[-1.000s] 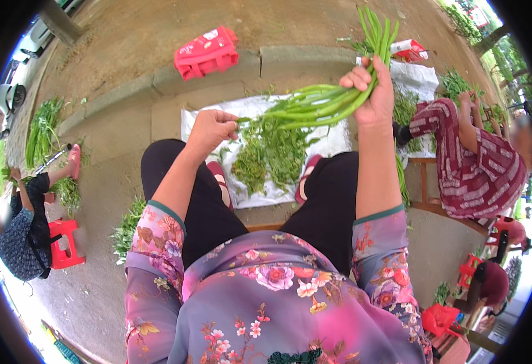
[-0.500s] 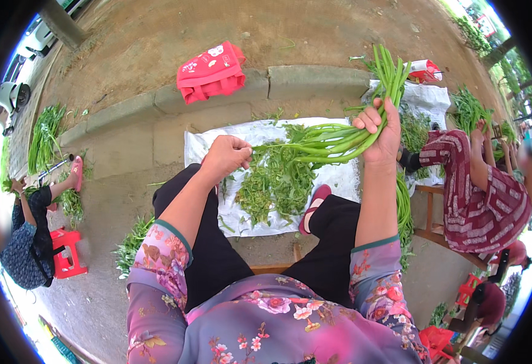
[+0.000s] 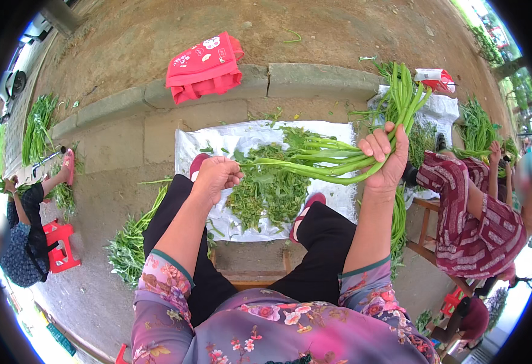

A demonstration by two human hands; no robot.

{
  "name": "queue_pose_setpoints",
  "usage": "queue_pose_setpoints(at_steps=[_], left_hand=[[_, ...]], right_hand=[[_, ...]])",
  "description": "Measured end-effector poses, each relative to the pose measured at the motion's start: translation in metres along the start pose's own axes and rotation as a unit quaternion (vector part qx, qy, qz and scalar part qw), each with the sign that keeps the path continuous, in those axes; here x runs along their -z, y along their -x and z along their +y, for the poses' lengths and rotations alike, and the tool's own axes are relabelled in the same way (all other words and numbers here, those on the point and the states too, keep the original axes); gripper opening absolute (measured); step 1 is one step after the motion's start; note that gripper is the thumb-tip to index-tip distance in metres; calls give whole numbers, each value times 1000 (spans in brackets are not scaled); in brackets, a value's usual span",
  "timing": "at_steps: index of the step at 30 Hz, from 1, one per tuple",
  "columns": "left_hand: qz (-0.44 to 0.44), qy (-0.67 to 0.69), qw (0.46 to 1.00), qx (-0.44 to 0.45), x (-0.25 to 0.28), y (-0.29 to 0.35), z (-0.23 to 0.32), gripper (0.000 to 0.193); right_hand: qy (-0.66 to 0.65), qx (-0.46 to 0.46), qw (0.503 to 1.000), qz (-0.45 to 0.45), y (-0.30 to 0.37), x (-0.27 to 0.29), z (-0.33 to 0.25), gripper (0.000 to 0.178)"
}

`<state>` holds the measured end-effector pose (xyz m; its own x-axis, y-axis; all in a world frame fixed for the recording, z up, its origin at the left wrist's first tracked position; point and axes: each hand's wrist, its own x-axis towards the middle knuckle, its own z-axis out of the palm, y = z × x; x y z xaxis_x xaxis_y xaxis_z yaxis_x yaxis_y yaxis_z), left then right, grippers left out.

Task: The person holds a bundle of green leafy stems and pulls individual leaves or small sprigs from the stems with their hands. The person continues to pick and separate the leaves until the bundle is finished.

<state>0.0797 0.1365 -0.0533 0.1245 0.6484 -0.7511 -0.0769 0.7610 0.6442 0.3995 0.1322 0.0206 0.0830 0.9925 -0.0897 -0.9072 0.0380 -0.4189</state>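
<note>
Slender, smooth green stems (image 3: 339, 168) tight in curled right fingers (image 3: 372, 147), left fingers (image 3: 232, 167) together at one tip

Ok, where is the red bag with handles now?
In the head view, the red bag sits upper left of centre, at the kerb, beyond the white sheet and the left hand.

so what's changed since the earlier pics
Relative to the white sheet, the left hand and right hand have both come back toward the person, bringing the green stems along. The right hand still grips them; the left stays at their left end. The red bag remains by the kerb.
</note>
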Motion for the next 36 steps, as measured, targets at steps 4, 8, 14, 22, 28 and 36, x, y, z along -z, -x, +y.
queue_pose_setpoints(at_steps=[4, 8, 14, 22, 28, 36], left_hand=[[93, -465, 845, -245, -16, 19, -11, 6], [75, -513, 813, -264, -12, 14, -22, 10], [9, -434, 864, -256, -15, 8, -20, 9], [-80, -449, 846, -275, -17, 12, -18, 13], [-27, -435, 842, -317, -22, 18, -17, 15], [6, -394, 852, -344, -28, 15, -8, 34]], right_hand=[[27, 15, 1000, -5, 10, -3, -11, 25], [15, 50, 999, 1, 23, -8, -19, 23], [18, 62, 998, 18, 36, -13, -26, 22], [12, 42, 999, 6, 46, -23, -26, 23], [-32, 5, 999, 6, 36, -32, -13, 24], [-72, -43, 996, 8, 16, -38, 8, 24]])
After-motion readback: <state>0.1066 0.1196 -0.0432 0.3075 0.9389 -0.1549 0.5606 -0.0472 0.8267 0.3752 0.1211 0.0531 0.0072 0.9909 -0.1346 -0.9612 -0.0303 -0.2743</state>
